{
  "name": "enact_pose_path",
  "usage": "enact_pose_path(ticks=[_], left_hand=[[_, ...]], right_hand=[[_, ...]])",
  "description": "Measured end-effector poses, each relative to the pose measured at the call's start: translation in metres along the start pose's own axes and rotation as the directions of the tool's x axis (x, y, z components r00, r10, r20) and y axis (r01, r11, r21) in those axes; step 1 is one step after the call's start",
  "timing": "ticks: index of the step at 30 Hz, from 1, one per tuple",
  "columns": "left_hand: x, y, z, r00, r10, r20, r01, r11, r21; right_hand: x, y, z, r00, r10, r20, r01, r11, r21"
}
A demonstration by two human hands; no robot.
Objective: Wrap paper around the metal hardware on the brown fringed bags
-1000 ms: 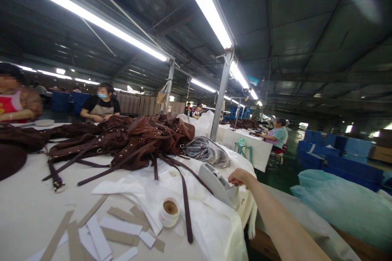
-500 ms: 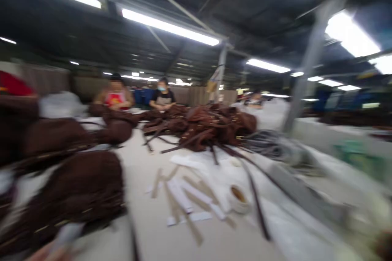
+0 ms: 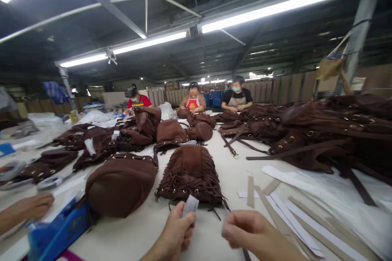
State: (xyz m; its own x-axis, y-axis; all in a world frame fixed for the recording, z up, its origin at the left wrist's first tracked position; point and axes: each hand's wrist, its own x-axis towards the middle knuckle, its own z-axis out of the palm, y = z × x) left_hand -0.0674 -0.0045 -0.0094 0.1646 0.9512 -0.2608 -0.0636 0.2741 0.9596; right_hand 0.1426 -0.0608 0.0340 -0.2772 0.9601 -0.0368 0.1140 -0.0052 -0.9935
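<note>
My left hand pinches a small whitish strip between thumb and fingers, just in front of a fringed brown bag. The bag lies on the table with its row of metal eyelets toward me. To the right of it, my right hand is closed, thumb against curled fingers; its fingertips are blurred, and anything between them cannot be made out. A dark strap shows below that hand. Left of the fringed bag rests another brown bag, its rounded base facing me.
Another person's hand is at the left by a blue holder, near rolls of tape. Brown bags are heaped at right, behind beige and white strips. Several people sit across the table.
The view has swung left, bringing the fringed bag to the middle. Both my hands are now in plain view; earlier only a blurred hand with a whitish piece showed at the lower left.
</note>
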Motion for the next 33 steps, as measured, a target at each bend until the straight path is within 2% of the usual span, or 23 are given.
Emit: enact_pose_path(ticks=[4, 7, 10, 14, 18, 26, 33], left_hand=[[0.001, 0.000, -0.004, 0.999, 0.017, 0.051, -0.016, 1.000, -0.012], [0.002, -0.001, -0.004, 0.997, 0.039, 0.060, -0.038, 0.999, -0.009], [0.005, -0.003, -0.004, 0.996, 0.036, 0.087, -0.037, 0.999, 0.003], [0.007, -0.003, -0.005, 0.995, 0.040, 0.093, -0.042, 0.999, 0.021], [0.005, 0.001, -0.007, 0.992, 0.024, 0.124, -0.022, 1.000, -0.014], [0.003, 0.001, -0.009, 0.988, 0.028, 0.150, -0.021, 0.999, -0.047], [0.005, -0.005, -0.009, 0.990, 0.032, 0.137, -0.024, 0.998, -0.066]], right_hand=[[0.066, 0.001, 0.050, 0.999, -0.053, -0.010, 0.053, 0.999, 0.003], [0.086, 0.013, 0.059, 0.999, -0.032, -0.042, 0.030, 0.998, -0.048], [0.087, 0.016, 0.055, 1.000, -0.013, -0.029, 0.013, 1.000, -0.025], [0.080, 0.007, 0.051, 0.999, 0.016, 0.048, -0.021, 0.995, 0.098], [0.075, 0.002, 0.047, 0.994, -0.014, 0.113, -0.003, 0.988, 0.151], [0.076, -0.002, 0.035, 0.985, 0.007, 0.174, -0.023, 0.996, 0.087], [0.081, -0.005, 0.050, 0.987, 0.054, 0.151, -0.046, 0.997, -0.057]])
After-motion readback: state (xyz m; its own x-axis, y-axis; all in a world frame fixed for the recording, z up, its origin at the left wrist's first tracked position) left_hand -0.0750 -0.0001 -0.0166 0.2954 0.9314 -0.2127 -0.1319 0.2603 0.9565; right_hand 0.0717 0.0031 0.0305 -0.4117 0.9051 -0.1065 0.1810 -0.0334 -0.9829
